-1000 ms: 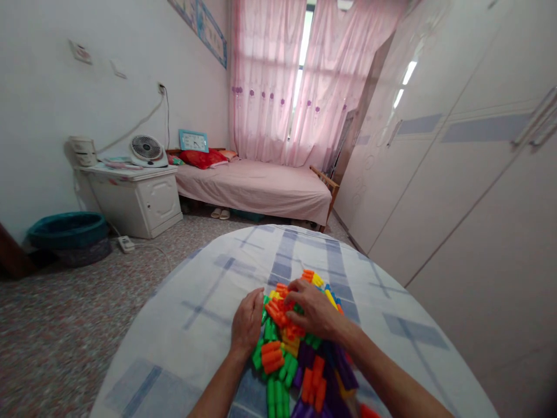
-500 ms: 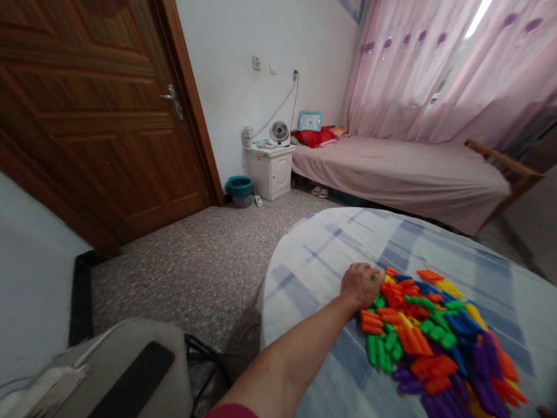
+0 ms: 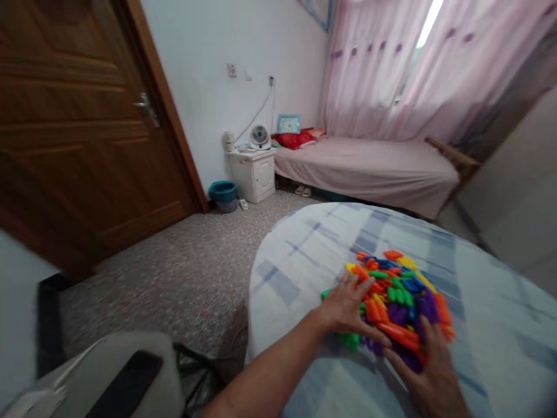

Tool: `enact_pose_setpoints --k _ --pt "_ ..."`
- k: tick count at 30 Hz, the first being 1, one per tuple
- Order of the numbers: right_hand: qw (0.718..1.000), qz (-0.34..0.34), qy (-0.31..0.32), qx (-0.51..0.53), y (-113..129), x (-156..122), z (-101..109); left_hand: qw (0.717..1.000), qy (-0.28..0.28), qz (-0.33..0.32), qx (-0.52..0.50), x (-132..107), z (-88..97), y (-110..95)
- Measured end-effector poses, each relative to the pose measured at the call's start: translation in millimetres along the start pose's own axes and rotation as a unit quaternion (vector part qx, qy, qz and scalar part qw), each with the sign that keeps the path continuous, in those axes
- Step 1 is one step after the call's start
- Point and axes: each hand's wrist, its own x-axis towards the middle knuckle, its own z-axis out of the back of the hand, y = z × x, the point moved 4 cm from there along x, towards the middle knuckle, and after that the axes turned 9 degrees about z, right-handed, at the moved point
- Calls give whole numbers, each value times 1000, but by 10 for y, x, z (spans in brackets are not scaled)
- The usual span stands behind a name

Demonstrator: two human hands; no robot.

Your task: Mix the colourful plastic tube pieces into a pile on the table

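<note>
A heap of bright plastic pieces (image 3: 394, 296) in orange, green, blue, yellow and purple lies on the cloth-covered round table (image 3: 287, 261). Many of them look like rows of joined finger-shaped pegs. My left hand (image 3: 348, 307) rests against the heap's left side, fingers and thumb spread. On the near right side, my right hand (image 3: 430, 371) touches the pieces with its thumb and fingers apart. The two thumbs almost meet at the heap's near edge. Both palms partly cover the pieces beneath them.
Left of the table stands a grey padded seat (image 3: 152, 342) with a black phone (image 3: 126, 386) on it. Farther back are a teal bin (image 3: 223, 191), a white cabinet (image 3: 256, 177) carrying a small fan (image 3: 260, 136), and a bed (image 3: 365, 168). A wooden door (image 3: 87, 133) is at left.
My right hand has come in from the lower right onto the heap. My left hand has shifted nearer and spread. The pieces are gathered closer together, and the view has turned right.
</note>
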Motion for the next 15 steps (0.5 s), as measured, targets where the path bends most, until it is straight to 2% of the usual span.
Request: enact_pose_setpoints --k 4,7,10,12,15 --pt "999 12 -9 -50 195 133 -55 995 18 -92 37 -20 -110 -44" --pt "999 0 -37 -25 223 233 -35 993 -12 -113 17 59 -164 -93" --pt "997 -22 -63 35 238 359 9 992 -70 -90 -55 181 -140 -153" --pt "994 -49 -67 69 245 495 43 988 -99 -43 -115 316 -66 -181" --pt "985 -121 -58 110 226 765 92 979 -97 33 -174 595 81 -246"
